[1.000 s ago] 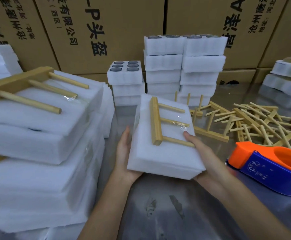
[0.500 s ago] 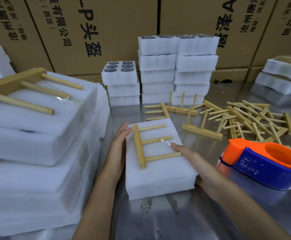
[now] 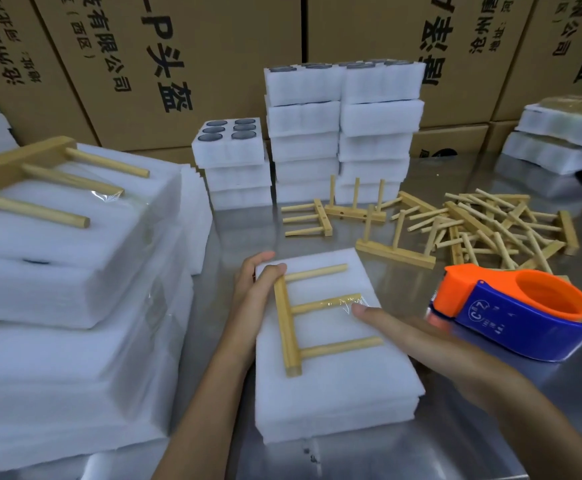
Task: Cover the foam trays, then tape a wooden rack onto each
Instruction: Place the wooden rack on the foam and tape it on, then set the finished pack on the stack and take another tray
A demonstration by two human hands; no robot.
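Step in hand, by my reading: taping rack (image 3: 312, 315) onto covered tray (image 3: 331, 386), tray flat on table between both hands.

Left hand (image 3: 253, 299): fingers curled over tray's far-left edge, thumb pressing rack's spine end.

Right hand (image 3: 417, 336): fingers straight, together, flat on foam; fingertip just beside crinkled tape (image 3: 348, 301) on middle peg.

Next likely: smooth tape down, or reach dispenser (image 3: 514, 313), just beyond right knuckles, for another strip. Loose racks (image 3: 473, 225) further off.

The bench (image 3: 421, 445) is brushed metal with a dull sheen. On it, the covered foam tray (image 3: 334, 393) looks soft, white and matt; its wooden rack (image 3: 287, 327) is pale, smooth wood under glossy clear tape (image 3: 345, 301). At three o'clock, the tape dispenser (image 3: 518, 317) is shiny orange-and-blue plastic.
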